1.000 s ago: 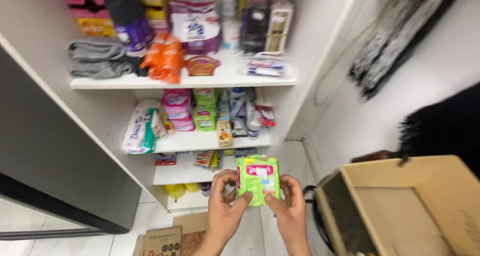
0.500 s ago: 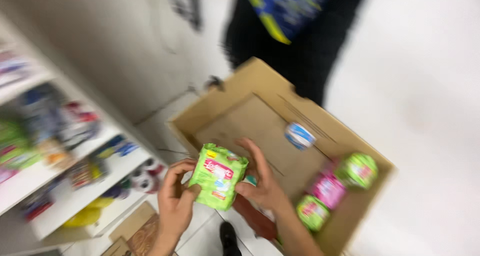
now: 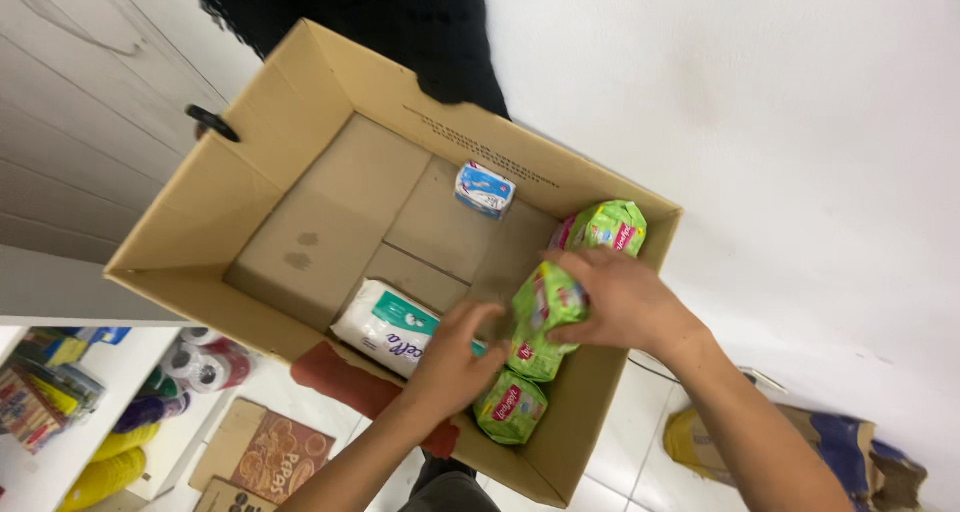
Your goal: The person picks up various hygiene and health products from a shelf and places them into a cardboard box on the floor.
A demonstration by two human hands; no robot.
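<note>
- Held a green pack [image 3: 545,302] in the right hand [image 3: 622,300], fingers wrapped over its top, inside a big brown cardboard box [image 3: 215,207].
- Kept the left hand [image 3: 452,360] just beside that pack, on its lower left, fingers bent and touching it near the bottom; could not tell if it truly gripped.
- Sat right between both hands, that green pack, tilted up on its end, low at the near right side of the box.
- Lay just under the left hand, a second green pack [image 3: 510,408], in the near corner of the box.
- Lay past the right hand, at the far right wall of the box, a third green pack [image 3: 605,227].
- Rested to the left of the left hand, partly under its fingers, a white pack with a teal stripe [image 3: 385,324].
- Stood farther off, beyond both hands near the back wall, a small blue and white carton [image 3: 485,189].
- Stood behind the box, well away from the hands, another person in dark clothes [image 3: 400,22].
- Showed down at the far left, below the left arm, shelves with colourful goods [image 3: 60,392].
</note>
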